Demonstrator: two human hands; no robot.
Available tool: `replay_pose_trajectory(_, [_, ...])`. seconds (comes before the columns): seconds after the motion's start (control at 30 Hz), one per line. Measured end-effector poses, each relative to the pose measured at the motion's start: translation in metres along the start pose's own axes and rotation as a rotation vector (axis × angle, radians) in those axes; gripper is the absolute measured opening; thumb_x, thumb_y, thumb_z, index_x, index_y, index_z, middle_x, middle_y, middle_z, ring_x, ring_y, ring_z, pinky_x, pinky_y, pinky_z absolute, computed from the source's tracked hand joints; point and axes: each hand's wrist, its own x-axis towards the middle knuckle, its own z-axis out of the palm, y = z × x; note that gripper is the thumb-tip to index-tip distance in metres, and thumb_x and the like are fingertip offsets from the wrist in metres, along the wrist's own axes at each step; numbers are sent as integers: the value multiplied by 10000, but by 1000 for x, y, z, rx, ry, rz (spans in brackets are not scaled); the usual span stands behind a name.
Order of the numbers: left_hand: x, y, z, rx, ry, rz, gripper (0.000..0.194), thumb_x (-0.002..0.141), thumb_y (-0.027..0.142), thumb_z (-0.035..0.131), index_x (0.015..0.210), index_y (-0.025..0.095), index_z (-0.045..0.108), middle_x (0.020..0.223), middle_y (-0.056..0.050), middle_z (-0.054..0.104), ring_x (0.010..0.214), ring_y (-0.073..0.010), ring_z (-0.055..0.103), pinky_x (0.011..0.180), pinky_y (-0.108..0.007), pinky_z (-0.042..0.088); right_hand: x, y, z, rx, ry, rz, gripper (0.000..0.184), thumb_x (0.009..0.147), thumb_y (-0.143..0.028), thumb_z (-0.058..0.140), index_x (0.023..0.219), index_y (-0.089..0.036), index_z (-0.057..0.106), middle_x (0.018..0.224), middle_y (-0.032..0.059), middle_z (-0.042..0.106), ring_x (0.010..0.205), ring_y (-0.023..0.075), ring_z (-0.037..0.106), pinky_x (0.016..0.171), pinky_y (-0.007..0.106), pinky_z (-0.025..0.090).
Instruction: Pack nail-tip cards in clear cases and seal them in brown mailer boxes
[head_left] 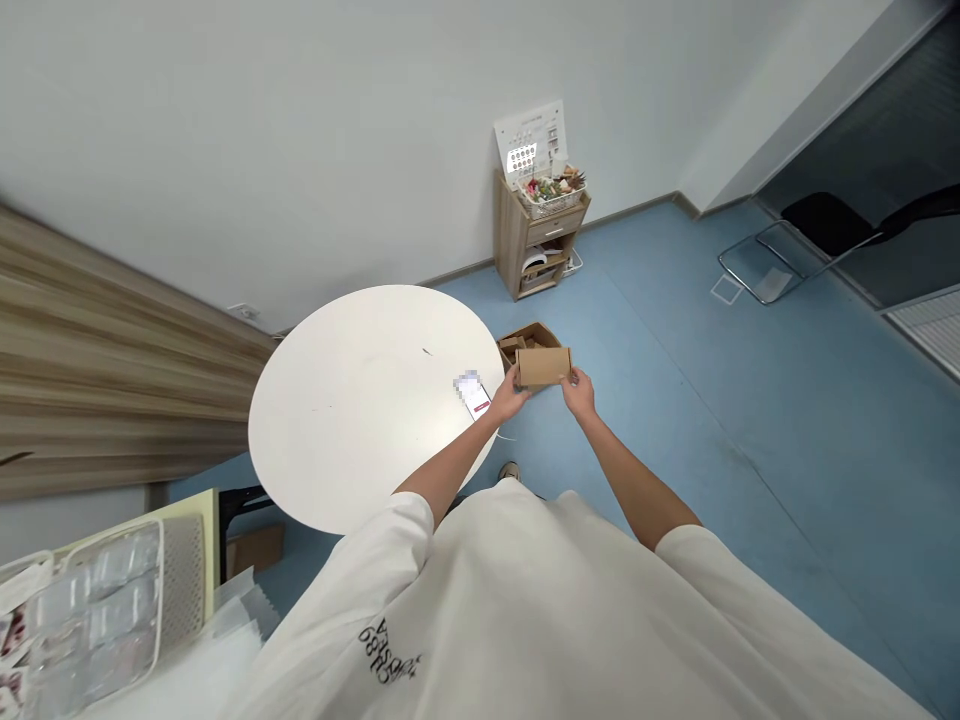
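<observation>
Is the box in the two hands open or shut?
Shut, it seems: the cardboard box held between left hand and right hand shows a flat face with no raised flap; its underside is hidden.

Both arms are slanting inward toward the far side, the left forearm leaning rightward, the right forearm leaning leftward. The left grip and the right grip are facing each other, apart and roughly level, both holding with bent fingers.
</observation>
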Motion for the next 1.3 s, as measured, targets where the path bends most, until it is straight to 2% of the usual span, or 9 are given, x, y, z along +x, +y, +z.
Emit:
replay_pose_trajectory(0.1, [29, 16, -6, 60, 127, 16, 850, 803, 234, 702, 1576, 214, 351, 1608, -114, 410, 1488, -339, 362, 1202, -432, 331, 26, -9, -9, 32, 28, 0, 676, 833, -440, 604, 1449, -176, 513, 1500, 163, 461, 1372, 324, 474, 1167, 462, 389])
replay_pose_trajectory(0.2, [38, 17, -17, 88, 169, -28, 826, 810, 228, 678, 1569, 181, 355, 1629, -143, 364, 1495, -352, 341, 1204, -435, 315, 40, -10, -11, 41, 6, 33, 646, 846, -445, 584, 1433, -181, 532, 1542, 158, 418, 1367, 314, 488, 1155, 448, 412])
replay_pose_trajectory(0.3, [28, 6, -24, 96, 155, -79, 832, 803, 237, 682, 1565, 181, 354, 1644, -154, 327, 1498, -356, 333, 1206, -448, 310, 40, -2, -4, 54, -66, 51, 576, 845, -433, 577, 1374, -205, 587, 1482, 136, 508, 1290, 293, 559, 1104, 449, 467])
replay_pose_trajectory(0.43, [14, -7, -24, 88, 173, -127, 822, 798, 245, 682, 1555, 186, 368, 1642, -154, 326, 1504, -351, 325, 1211, -452, 306, 29, 6, 9, 59, -156, 55, 513, 848, -410, 562, 1317, -213, 627, 1411, 118, 592, 1250, 275, 598, 1055, 442, 505])
replay_pose_trajectory(0.77, [-7, -15, -29, 94, 193, -92, 789, 806, 224, 667, 1545, 181, 395, 1629, -156, 348, 1471, -347, 377, 1201, -461, 327, 3, -1, 31, 75, -289, 53, 433, 835, -441, 605, 1188, -213, 707, 1268, 111, 693, 1147, 315, 649, 974, 480, 552])
replay_pose_trajectory(0.9, [-21, -26, -40, 93, 222, -107, 774, 808, 204, 651, 1541, 185, 404, 1608, -152, 386, 1428, -342, 437, 1179, -465, 364, -11, -3, 48, 57, -361, 71, 421, 842, -435, 579, 1169, -201, 703, 1199, 103, 719, 1101, 274, 670, 947, 430, 562])
replay_pose_trajectory(1.03, [-44, -37, -59, 83, 276, -138, 765, 812, 186, 641, 1538, 182, 401, 1595, -159, 403, 1403, -341, 464, 1158, -463, 388, -29, -16, 73, 68, -459, 73, 394, 844, -396, 580, 1157, -189, 700, 1132, 105, 739, 1029, 255, 698, 912, 411, 567])
replay_pose_trajectory(1.17, [-79, -47, -88, 55, 339, -147, 745, 840, 179, 619, 1544, 157, 379, 1590, -183, 398, 1385, -337, 482, 1136, -453, 409, -56, -41, 99, 68, -547, 24, 345, 858, -359, 577, 1126, -183, 706, 1149, 108, 738, 992, 242, 715, 899, 387, 562])
replay_pose_trajectory(1.3, [-122, -61, -124, 16, 411, -166, 713, 870, 190, 604, 1544, 200, 371, 1582, -158, 414, 1380, -303, 490, 1116, -431, 430, -91, -69, 129, 27, -622, -47, 315, 876, -330, 575, 1131, -195, 702, 1161, 98, 732, 994, 216, 718, 865, 336, 559])
